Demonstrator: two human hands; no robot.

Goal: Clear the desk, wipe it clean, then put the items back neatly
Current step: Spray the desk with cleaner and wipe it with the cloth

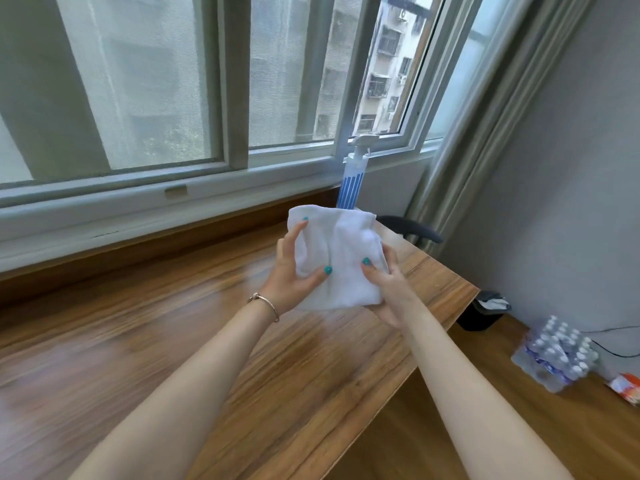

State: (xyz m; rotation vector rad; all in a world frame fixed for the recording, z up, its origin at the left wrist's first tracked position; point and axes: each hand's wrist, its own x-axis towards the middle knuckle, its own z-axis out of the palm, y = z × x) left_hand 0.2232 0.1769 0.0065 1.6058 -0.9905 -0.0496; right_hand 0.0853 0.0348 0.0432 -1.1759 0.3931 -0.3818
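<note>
White cloth (341,258): folded, held up above the far right part of the desk (173,341), between both hands, not touching the wood.

Left hand (294,268): grips the cloth's left side, thumb curled onto the front near the middle, fingers wrapped behind, one fingertip showing at the upper left edge. Thin bracelet (265,301) on this wrist.

Right hand (384,289): pinches the cloth's lower right edge, thumb on the front, fingers behind and under it.

Desk: brown wood grain, set against the window (156,81) wall; its near left part is blurred.

Spray bottle (355,171): white with blue stripes, upright just behind the cloth; base hidden by it.

Right of the desk, on the floor: black bin (483,311) by the desk corner, a wrapped pack of water bottles (554,355) further right, an orange packet (627,388) at the frame edge. Dark chair armrest (412,226) beyond the desk's far end.
</note>
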